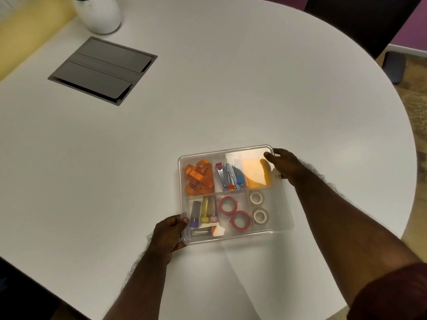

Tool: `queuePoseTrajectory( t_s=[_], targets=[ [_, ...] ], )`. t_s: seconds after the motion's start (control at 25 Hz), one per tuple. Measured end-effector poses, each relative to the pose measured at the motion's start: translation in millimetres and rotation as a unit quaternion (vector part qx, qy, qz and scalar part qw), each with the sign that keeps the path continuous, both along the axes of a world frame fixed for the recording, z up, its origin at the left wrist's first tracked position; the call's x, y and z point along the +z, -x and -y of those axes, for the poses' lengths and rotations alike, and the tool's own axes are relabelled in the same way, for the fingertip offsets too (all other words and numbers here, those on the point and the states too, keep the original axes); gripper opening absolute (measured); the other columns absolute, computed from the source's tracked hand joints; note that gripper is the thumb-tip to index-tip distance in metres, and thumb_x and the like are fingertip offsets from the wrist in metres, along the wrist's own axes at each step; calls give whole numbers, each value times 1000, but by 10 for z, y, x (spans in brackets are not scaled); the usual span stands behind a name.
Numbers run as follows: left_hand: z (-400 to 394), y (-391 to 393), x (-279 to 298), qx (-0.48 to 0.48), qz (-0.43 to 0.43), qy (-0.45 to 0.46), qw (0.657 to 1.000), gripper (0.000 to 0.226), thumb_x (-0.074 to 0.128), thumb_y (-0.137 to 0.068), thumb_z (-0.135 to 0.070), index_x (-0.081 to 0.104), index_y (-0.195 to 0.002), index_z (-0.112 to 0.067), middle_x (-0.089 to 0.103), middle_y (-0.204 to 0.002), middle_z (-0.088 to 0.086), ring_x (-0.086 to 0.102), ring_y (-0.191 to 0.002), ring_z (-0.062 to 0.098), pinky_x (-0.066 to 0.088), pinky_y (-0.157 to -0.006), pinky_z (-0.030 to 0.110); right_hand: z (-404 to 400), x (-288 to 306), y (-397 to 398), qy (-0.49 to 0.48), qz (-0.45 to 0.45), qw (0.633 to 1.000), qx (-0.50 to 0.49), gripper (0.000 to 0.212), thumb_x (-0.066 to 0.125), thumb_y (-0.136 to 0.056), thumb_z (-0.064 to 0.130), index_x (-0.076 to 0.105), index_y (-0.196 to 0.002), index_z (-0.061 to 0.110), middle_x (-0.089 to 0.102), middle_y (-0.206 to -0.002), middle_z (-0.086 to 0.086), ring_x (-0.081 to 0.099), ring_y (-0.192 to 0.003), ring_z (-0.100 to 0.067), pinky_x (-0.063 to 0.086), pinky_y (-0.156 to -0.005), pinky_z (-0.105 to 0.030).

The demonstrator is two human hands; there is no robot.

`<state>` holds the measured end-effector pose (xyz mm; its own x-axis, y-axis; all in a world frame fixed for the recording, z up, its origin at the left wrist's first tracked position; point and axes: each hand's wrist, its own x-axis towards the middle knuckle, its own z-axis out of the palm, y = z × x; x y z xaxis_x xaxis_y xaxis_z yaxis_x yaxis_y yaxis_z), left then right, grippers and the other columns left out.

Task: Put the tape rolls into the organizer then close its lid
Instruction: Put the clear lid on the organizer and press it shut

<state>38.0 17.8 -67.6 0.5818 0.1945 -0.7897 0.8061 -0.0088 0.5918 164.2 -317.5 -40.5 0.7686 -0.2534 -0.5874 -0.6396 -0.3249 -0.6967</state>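
A clear plastic organizer [285,204] with several compartments lies on the white table, and a clear lid rests over it. Two red tape rolls [240,220] lie in the front middle compartment. Two white tape rolls [260,215] lie in the front right one. My left hand [167,234] grips the organizer's front left corner, thumb on top. My right hand [283,163] holds the back right corner, fingers curled over the lid's edge.
Other compartments hold orange ribbon [199,176], a stapler [227,175], orange sticky notes [255,172] and small coloured tubes [204,210]. A grey cable hatch [101,68] is set in the table at the back left, beside a white vase [99,13]. The table's rounded edge runs close on the right.
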Motion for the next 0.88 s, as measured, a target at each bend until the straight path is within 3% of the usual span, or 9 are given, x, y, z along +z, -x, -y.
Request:
queuePoseTrajectory(
  t_s=[0.12,0.2,0.36,0.6,0.76,0.88],
  targets=[
    [-9,3,-38,-1,1,4,1000,8,64,-90,-19,70,-95,-18,71,-107,13,68,-94,31,59,-62,35,-19,-30,-203,3,4,1000,-11,57,48,-96,49,59,-122,-2,60,-125,-25,59,-112,-42,53,-92,-54],
    [-16,4,-47,2,2,6,1000,10,64,-89,-19,71,-96,-17,72,-105,13,69,-93,30,59,-61,34,2,-54,-254,-11,-29,999,-34,58,50,-94,53,62,-115,1,63,-120,-25,62,-108,-43,53,-92,-57],
    [-18,5,-49,-5,4,2,1000,10,63,-90,-19,71,-96,-17,73,-104,13,69,-94,30,59,-63,35,92,-67,-263,-47,-86,995,-8,58,54,-88,61,60,-115,9,63,-121,-19,61,-109,-38,52,-92,-57],
    [-9,0,0,-21,14,-8,1000,9,62,-91,-19,71,-94,-16,72,-102,13,69,-90,28,58,-58,31,69,-84,-394,-54,-81,995,-33,51,57,-93,45,57,-120,2,58,-127,-25,60,-106,-40,49,-94,-60],
    [52,0,34,-35,36,-42,998,7,60,-92,-19,67,-92,-19,69,-105,17,66,-95,34,60,-75,45,4,-100,-274,8,5,1000,1,54,48,-98,42,58,-118,-7,63,-113,-25,59,-98,-38,51,-89,-46],
    [66,28,47,-53,51,-45,996,10,57,-93,-21,66,-90,-24,69,-104,15,65,-98,34,58,-80,48,61,-114,157,-53,8,998,-22,44,52,-95,47,60,-123,14,63,-111,-7,58,-93,-25,45,-74,-34]
  ],
)
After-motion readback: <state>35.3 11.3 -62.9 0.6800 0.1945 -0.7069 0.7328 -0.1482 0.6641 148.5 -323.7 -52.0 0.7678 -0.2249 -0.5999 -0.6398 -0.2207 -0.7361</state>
